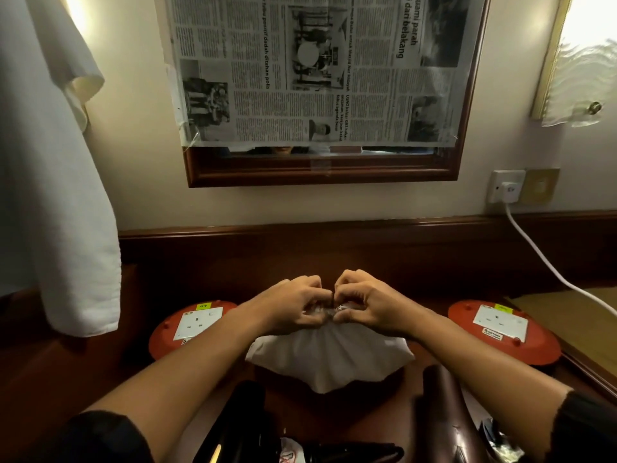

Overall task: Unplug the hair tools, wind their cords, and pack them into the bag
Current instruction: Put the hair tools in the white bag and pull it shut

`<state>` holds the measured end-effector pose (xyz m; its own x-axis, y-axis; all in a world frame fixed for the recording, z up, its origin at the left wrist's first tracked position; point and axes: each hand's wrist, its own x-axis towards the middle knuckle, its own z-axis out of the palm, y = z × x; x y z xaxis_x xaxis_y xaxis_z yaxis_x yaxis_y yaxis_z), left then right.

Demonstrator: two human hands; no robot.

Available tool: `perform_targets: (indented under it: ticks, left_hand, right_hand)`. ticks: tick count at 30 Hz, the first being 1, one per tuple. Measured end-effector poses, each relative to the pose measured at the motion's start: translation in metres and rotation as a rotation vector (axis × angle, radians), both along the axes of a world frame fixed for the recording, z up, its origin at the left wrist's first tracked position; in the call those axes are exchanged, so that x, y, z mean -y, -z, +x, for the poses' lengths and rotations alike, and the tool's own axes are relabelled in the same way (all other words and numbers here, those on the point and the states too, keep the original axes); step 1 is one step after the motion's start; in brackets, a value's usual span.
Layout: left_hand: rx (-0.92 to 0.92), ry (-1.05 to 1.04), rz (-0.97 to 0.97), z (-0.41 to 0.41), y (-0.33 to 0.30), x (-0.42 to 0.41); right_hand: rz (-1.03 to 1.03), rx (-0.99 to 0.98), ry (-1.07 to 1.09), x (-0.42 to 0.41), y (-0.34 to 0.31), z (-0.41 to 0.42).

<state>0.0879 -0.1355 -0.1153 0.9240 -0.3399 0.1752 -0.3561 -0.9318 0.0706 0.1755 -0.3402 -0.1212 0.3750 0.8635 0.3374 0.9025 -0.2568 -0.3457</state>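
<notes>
A towel [50, 182] hangs at left. On the desk [83, 369], between 2 red socket units [173, 335], sits the white bag [329, 359]. The left hand [293, 307] and right hand [364, 305] both pinch its gathered top. A white cord [547, 262] runs from the wall socket [505, 191] at right

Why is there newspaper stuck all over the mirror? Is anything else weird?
Yes, that is odd: newspaper is taped over the mirror, leaving just a strip of glass showing at the bottom. I cannot tell why. Otherwise, both hands, left hand and right hand, pinch the gathered top of a white bag. Nothing looks spilled or broken.
</notes>
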Motion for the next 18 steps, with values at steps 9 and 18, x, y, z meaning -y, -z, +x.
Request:
perform_targets:
  ticks: [9,18]
  left_hand:
    - [0.201,0.047,0.335,-0.009,-0.015,-0.022]
    - [0.349,-0.229,0.547,-0.034,-0.016,-0.064]
  right_hand:
    - [-0.150,0.058,0.025,0.004,-0.012,-0.008]
    - [-0.260,0.102,-0.011,0.023,-0.018,-0.005]
